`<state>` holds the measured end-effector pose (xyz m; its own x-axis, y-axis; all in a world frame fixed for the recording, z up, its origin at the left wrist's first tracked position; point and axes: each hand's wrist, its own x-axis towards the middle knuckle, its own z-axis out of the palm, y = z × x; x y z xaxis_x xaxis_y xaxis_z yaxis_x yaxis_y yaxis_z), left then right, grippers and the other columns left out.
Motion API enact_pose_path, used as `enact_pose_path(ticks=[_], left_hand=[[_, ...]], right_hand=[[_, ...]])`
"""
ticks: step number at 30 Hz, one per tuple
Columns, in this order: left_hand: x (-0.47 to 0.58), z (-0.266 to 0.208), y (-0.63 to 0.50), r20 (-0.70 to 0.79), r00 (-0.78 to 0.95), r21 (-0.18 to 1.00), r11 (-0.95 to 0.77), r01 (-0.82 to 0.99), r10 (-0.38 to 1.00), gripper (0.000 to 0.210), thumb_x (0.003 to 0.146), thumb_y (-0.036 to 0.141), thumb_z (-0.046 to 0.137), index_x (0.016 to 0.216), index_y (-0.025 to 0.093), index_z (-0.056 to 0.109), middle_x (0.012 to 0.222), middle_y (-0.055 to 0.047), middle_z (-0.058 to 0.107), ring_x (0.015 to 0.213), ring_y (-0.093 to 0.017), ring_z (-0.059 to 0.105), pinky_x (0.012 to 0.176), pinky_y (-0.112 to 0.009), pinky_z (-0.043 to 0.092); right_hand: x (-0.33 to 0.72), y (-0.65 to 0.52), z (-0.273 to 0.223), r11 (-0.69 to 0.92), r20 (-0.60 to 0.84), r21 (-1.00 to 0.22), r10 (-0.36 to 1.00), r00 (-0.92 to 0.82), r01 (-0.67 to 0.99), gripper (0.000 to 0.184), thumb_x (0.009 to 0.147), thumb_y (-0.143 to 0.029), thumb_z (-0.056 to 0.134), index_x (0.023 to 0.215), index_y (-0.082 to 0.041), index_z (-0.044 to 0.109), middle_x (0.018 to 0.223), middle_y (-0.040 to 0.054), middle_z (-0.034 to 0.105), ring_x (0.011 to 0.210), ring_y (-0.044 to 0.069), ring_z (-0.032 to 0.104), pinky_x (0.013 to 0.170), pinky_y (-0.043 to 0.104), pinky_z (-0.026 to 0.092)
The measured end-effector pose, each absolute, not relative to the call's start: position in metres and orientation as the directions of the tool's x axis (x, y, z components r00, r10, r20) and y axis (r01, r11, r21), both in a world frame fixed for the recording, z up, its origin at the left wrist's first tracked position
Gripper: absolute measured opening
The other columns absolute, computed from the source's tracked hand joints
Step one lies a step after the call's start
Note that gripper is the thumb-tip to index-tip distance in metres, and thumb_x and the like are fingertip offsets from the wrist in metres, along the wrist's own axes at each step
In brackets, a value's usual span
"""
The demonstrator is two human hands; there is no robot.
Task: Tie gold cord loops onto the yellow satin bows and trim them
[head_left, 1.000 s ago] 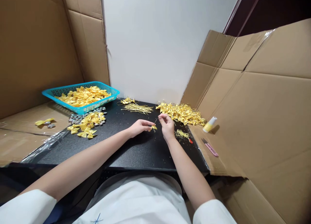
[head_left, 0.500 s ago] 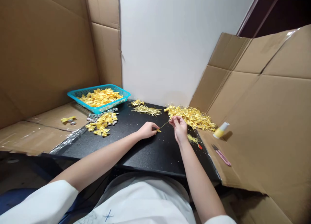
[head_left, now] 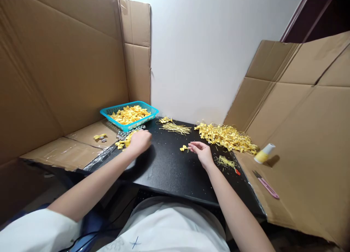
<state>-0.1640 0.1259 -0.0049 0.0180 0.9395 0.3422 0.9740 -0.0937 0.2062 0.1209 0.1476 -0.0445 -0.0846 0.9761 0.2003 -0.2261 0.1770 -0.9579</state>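
Observation:
My right hand (head_left: 201,152) has its thumb and fingers pinched together just right of a small yellow ribbon bow (head_left: 183,148). A thin gold cord at the bow runs to those fingertips. Over at the left, my left hand (head_left: 140,140) is curled in above the table, beside a small pile of yellow bows (head_left: 126,139) that it partly covers. Its fingertips are turned away, so what they may hold is hidden. Silver beads (head_left: 123,135) lie behind that pile.
A blue basket (head_left: 128,127) of yellow bows stands at the back left. Gold cord lengths (head_left: 176,128) lie centre back. Right of them are a heap of corded bows (head_left: 226,136), cord scraps (head_left: 226,161), a thread spool (head_left: 264,153) and pink-handled snips (head_left: 266,185). Cardboard walls flank the table.
My left hand has let go of the bow and moved left to the bow pile. My right hand stays near the middle, the bow now beside its fingertips. The view has shifted left.

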Motion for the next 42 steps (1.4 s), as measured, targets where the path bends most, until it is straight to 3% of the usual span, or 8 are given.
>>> enact_pose_path(ticks=[4, 9, 11, 14, 17, 19, 25, 42], left_hand=[[-0.196, -0.016, 0.115, 0.294, 0.022, -0.023, -0.016, 1.0, 0.956, 0.015, 0.076, 0.025, 0.06, 0.066, 0.016, 0.066, 0.09, -0.018, 0.066, 0.095, -0.036, 0.06, 0.074, -0.036, 0.043], [-0.195, -0.019, 0.122, 0.277, 0.049, 0.023, -0.058, 0.998, 0.96, 0.018, 0.078, 0.02, 0.056, 0.064, 0.016, 0.067, 0.085, -0.018, 0.068, 0.09, -0.034, 0.062, 0.074, -0.035, 0.042], [-0.188, -0.013, 0.125, 0.302, 0.027, 0.137, -0.072, 0.988, 0.953, 0.016, 0.074, 0.02, 0.059, 0.06, 0.017, 0.067, 0.079, -0.016, 0.068, 0.086, -0.033, 0.063, 0.073, -0.034, 0.042], [-0.164, -0.005, 0.131, 0.321, 0.03, 0.489, -0.193, 0.851, 0.947, 0.01, 0.069, 0.027, 0.067, 0.064, 0.019, 0.071, 0.073, -0.009, 0.07, 0.078, -0.026, 0.063, 0.07, -0.031, 0.041], [-0.12, -0.001, 0.142, 0.146, 0.075, 0.897, -0.163, 0.411, 0.987, 0.023, 0.068, 0.039, 0.07, 0.079, 0.018, 0.075, 0.078, -0.007, 0.072, 0.065, -0.017, 0.057, 0.06, -0.026, 0.04], [-0.087, -0.003, 0.151, 0.043, 0.13, 0.993, -0.056, 0.102, 0.991, 0.028, 0.067, 0.039, 0.072, 0.083, 0.016, 0.074, 0.082, -0.008, 0.071, 0.056, -0.01, 0.049, 0.053, -0.023, 0.035], [-0.037, -0.017, 0.165, -0.028, 0.179, 0.945, 0.084, -0.315, 0.984, 0.031, 0.058, 0.025, 0.081, 0.085, 0.012, 0.073, 0.076, -0.006, 0.066, 0.052, -0.005, 0.045, 0.048, -0.018, 0.033], [-0.034, -0.037, 0.161, -0.025, 0.301, 0.889, 0.158, -0.43, 0.953, 0.038, 0.057, 0.032, 0.085, 0.087, 0.016, 0.07, 0.069, 0.003, 0.055, 0.049, -0.002, 0.035, 0.046, -0.017, 0.025]], right_hand=[[0.12, 0.146, -0.043, 0.162, 0.18, -0.959, 0.982, -0.058, -0.234, 0.042, 0.051, -0.042, 0.084, 0.082, -0.015, 0.073, 0.075, 0.0071, 0.075, 0.064, 0.017, 0.07, 0.061, 0.029, 0.057], [0.12, 0.145, -0.041, 0.146, 0.161, -0.963, 0.985, -0.053, -0.228, 0.043, 0.05, -0.043, 0.084, 0.08, -0.014, 0.072, 0.067, 0.006, 0.073, 0.057, 0.015, 0.068, 0.055, 0.026, 0.054], [0.118, 0.144, -0.041, 0.156, 0.173, -0.965, 0.983, -0.063, -0.209, 0.042, 0.051, -0.044, 0.083, 0.077, -0.014, 0.071, 0.063, 0.0048, 0.071, 0.052, 0.014, 0.066, 0.05, 0.024, 0.052], [0.114, 0.143, -0.042, 0.192, 0.21, -0.966, 0.974, -0.09, -0.175, 0.04, 0.054, -0.047, 0.081, 0.073, -0.014, 0.068, 0.056, 0.0021, 0.068, 0.045, 0.011, 0.061, 0.043, 0.021, 0.046], [0.111, 0.143, -0.044, 0.228, 0.246, -0.96, 0.964, -0.103, -0.163, 0.038, 0.057, -0.048, 0.078, 0.073, -0.015, 0.067, 0.055, 0.0007, 0.066, 0.043, 0.01, 0.058, 0.043, 0.021, 0.046], [0.11, 0.144, -0.045, 0.255, 0.272, -0.953, 0.958, -0.087, -0.164, 0.038, 0.059, -0.048, 0.077, 0.075, -0.016, 0.066, 0.057, 0.0008, 0.067, 0.044, 0.01, 0.059, 0.045, 0.022, 0.047], [0.113, 0.152, -0.05, 0.335, 0.334, -0.94, 0.942, 0.018, -0.063, 0.034, 0.065, -0.049, 0.071, 0.077, -0.017, 0.066, 0.06, 0.0017, 0.068, 0.049, 0.014, 0.062, 0.05, 0.025, 0.052], [0.109, 0.148, -0.054, 0.395, 0.395, -0.918, 0.917, -0.058, -0.011, 0.022, 0.071, -0.04, 0.065, 0.076, -0.019, 0.068, 0.067, 0.0024, 0.071, 0.06, 0.018, 0.067, 0.061, 0.032, 0.057]])
